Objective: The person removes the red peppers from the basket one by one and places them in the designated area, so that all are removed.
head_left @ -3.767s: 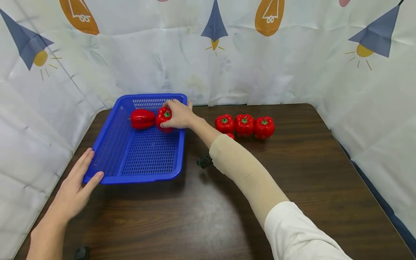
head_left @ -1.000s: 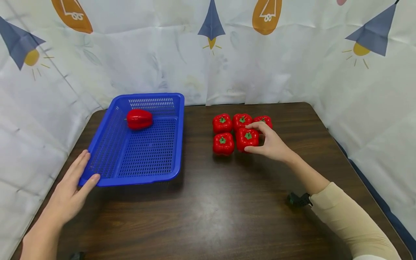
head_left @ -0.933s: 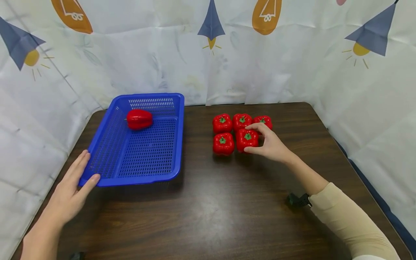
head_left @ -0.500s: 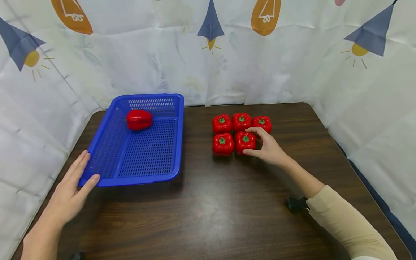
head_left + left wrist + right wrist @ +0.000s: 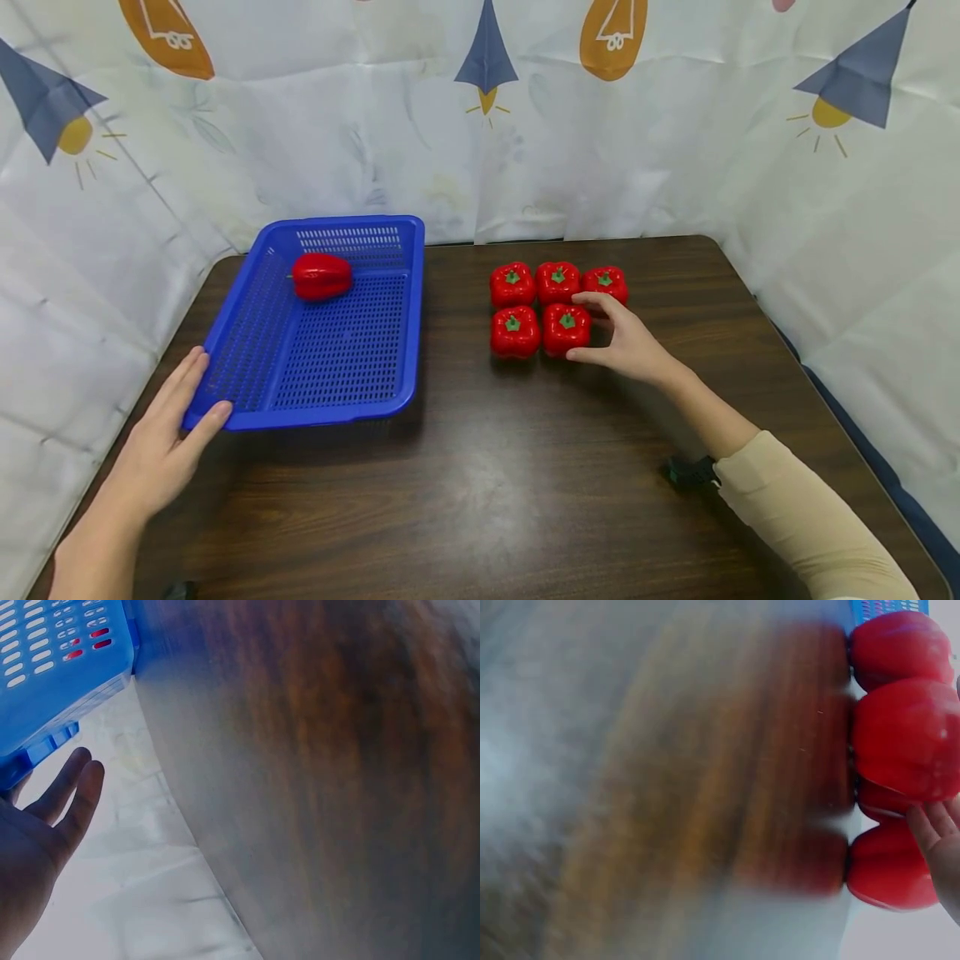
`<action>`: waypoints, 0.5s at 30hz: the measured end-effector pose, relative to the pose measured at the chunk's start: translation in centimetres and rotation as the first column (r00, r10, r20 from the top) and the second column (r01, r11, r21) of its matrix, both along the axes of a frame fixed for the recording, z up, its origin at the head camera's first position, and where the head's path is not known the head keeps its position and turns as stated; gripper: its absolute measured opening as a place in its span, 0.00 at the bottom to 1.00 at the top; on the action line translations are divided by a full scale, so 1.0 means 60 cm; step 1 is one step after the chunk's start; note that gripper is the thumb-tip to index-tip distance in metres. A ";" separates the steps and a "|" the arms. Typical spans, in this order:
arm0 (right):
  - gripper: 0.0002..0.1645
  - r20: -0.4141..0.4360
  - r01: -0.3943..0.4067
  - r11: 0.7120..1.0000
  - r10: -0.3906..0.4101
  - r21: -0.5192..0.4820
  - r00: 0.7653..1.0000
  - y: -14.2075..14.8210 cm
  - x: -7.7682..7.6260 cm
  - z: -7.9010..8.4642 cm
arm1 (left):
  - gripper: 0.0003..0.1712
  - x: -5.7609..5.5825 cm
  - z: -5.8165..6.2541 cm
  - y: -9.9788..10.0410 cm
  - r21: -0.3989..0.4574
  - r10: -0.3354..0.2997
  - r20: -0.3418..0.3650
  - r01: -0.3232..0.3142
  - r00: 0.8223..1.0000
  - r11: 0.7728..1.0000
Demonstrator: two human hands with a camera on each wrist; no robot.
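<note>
In the head view, my right hand [image 5: 626, 340] is spread beside a red bell pepper [image 5: 566, 330], the right one of the front row. Its thumb is by the pepper's near side and its index finger by the far side, the pepper standing upright with its green stem up. Straight fingers [image 5: 924, 827] lie close to the peppers in the right wrist view. My left hand [image 5: 161, 446] rests with extended fingers and thumb against the near left corner of a blue plastic basket [image 5: 416, 350]. One red bell pepper [image 5: 321, 277] lies on its side inside it.
Another bell pepper [image 5: 515, 332] stands left in the front row. Behind are three more, a left one [image 5: 512, 285], a middle one [image 5: 557, 282] and a right one [image 5: 605, 284]. All stand on the dark wooden table [image 5: 480, 500]. A patterned curtain [image 5: 337, 142] hangs behind.
My right hand has carried a bell pepper from the basket to the front row's right spot, lowered it, and drawn slightly right with loosened fingers. My left hand has stayed at the basket corner.
</note>
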State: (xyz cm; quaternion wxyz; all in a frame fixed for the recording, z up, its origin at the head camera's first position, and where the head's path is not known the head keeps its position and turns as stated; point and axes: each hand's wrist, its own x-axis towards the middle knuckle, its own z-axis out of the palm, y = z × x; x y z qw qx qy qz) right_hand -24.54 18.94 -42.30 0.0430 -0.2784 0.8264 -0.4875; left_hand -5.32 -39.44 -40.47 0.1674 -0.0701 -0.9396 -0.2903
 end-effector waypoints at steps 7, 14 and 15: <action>0.47 -0.110 0.021 0.999 -0.017 0.042 0.994 0.009 -0.001 0.033 | 0.39 -0.002 0.000 0.001 -0.001 -0.008 -0.001 0.008 1.000 1.000; 0.37 -0.223 0.056 0.998 -0.051 0.015 0.974 -0.024 -0.021 0.093 | 0.39 -0.001 -0.001 -0.002 -0.005 -0.005 0.001 0.005 1.000 1.000; 0.35 -0.236 0.041 0.999 -0.040 -0.002 0.971 -0.034 -0.025 0.102 | 0.39 -0.001 -0.001 -0.002 -0.005 -0.005 0.001 0.005 1.000 1.000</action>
